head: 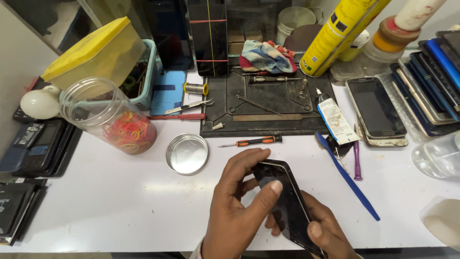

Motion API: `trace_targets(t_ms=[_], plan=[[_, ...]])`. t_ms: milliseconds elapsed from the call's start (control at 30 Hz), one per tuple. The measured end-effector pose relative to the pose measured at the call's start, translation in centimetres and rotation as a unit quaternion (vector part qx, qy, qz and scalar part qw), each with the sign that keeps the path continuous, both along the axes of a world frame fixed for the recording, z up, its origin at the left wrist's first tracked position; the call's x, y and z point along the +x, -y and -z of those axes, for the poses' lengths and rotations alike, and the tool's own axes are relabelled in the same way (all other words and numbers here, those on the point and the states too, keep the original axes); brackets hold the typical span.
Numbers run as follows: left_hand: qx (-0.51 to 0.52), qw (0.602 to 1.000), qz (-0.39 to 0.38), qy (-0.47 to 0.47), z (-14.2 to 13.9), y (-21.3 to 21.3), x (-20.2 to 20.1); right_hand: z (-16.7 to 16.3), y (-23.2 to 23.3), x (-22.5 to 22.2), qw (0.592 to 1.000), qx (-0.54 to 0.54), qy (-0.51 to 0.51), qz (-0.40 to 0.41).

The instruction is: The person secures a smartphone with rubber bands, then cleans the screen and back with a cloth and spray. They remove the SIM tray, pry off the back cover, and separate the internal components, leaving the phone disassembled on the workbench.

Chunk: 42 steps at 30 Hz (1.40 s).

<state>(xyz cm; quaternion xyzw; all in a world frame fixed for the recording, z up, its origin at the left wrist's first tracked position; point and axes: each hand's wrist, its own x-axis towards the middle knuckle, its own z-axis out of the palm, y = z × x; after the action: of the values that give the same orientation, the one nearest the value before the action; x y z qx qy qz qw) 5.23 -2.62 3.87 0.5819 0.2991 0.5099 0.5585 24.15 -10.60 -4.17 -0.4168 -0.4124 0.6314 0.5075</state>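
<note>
Both hands grip a black phone point(286, 206) above the front edge of the table point(120, 201): left hand point(237, 211) pinching its top, right hand point(330, 235) closed under it. A strong thumb press could crack the glass.

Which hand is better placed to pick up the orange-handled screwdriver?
Probably the left hand: it is over the phone's upper end, just below the screwdriver. The right hand supports the phone's lower end, farther away.
</note>
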Motion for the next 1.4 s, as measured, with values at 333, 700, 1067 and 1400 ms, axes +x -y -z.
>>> trace_targets(t_ms=[333,700,1067,1400], plan=[[-0.213,0.974,0.032,0.077,1.7,-3.1,-0.1,-2.3,-0.5,-0.3,0.974,-0.059,-0.220,-0.008],[-0.083,0.987,0.085,0.106,-1.3,-10.2,-0.5,-7.7,-10.0,-0.6,0.992,-0.100,0.008,0.072],[-0.052,0.988,0.126,0.077,0.7,-11.6,-1.2,-4.2,-12.4,-1.3,0.978,-0.182,-0.102,-0.016],[-0.142,0.977,0.117,0.108,1.0,-11.9,-1.0,-3.1,-10.9,-1.5,0.998,0.002,-0.009,0.062]])
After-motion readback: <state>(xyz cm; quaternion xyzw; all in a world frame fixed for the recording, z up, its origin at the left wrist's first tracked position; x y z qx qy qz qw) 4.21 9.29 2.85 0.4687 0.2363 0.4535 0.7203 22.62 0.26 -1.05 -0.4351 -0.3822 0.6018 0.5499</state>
